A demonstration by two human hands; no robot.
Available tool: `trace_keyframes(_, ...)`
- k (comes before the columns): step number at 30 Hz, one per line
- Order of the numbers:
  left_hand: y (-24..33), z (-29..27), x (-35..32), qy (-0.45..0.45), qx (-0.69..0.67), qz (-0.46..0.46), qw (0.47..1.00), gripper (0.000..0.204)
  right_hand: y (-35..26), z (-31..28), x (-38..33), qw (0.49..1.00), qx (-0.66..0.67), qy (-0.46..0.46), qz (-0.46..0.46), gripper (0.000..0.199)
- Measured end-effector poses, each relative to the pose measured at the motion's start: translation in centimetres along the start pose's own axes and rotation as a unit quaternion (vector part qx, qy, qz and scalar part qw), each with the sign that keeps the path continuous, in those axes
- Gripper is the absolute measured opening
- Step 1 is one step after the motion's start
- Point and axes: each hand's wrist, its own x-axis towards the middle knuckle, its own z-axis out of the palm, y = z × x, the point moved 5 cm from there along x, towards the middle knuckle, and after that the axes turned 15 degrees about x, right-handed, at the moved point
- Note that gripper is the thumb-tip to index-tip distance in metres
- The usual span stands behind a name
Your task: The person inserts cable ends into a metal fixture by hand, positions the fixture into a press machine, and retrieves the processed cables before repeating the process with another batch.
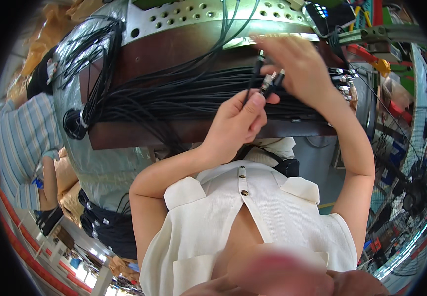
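1. Through the head camera, I have the bare left hand (240,118) held over the near part of the work surface, its thumb and fingers pinched together on a small bunch of black cable ends with silver metal connectors (267,84).
2. That bunch sits just above the left fist, between my two hands, with the tips fanned out, pointing up and a little right.
3. My bare right hand (300,69) is beside the bunch, on its right and farther from the body, fingers bent toward the tips. It is blurred, so I cannot tell whether its fingers are clamped on a connector or apart from it.
4. Beneath both hands, a thick bundle of long, thin black cables (194,89) runs crosswise over a reddish-brown flat board (149,54).
5. At the bundle's right end I see a cluster of silver metal connectors (344,84); at its left, black cable loops gathered by a pale tie (78,123).
6. Beyond the board is a pale metal plate with round holes (174,24).
7. Off to my left stands a co-worker in a blue-grey striped shirt (23,143); to my right is a black wire-cage fan (413,192).
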Motion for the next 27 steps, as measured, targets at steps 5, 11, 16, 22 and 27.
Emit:
trace_keyframes(5, -0.4, -2.1, -0.6, 0.078, -0.052, 0.052, 0.994, 0.031, 4.7, 1.4, -0.6, 0.989, 0.108, -0.015, 0.105, 0.022)
trace_keyframes(11, -0.5, -2.9, -0.4, 0.103, -0.056, 0.052, 0.992, 0.040, -2.0, 0.5, 0.3, 0.992, 0.082, 0.092, -0.002, 0.037)
trace_keyframes(16, -0.2, -3.0, -0.5, 0.131, -0.006, 0.092, 0.987, 0.012, -1.7, 3.1, 0.5, 0.824, 0.438, 0.018, 0.360, 0.020)
trace_keyframes(22, -0.1, -3.6, -0.6, 0.169, 0.017, 0.182, 0.969, 0.010, -2.0, 4.5, -1.2, 0.702, 0.574, 0.137, 0.399, 0.020)
trace_keyframes(27, -0.4, -3.7, -1.1, 0.165, 0.021, 0.216, 0.962, 0.015, -2.6, 5.7, -2.1, 0.702, 0.580, 0.154, 0.382, 0.026)
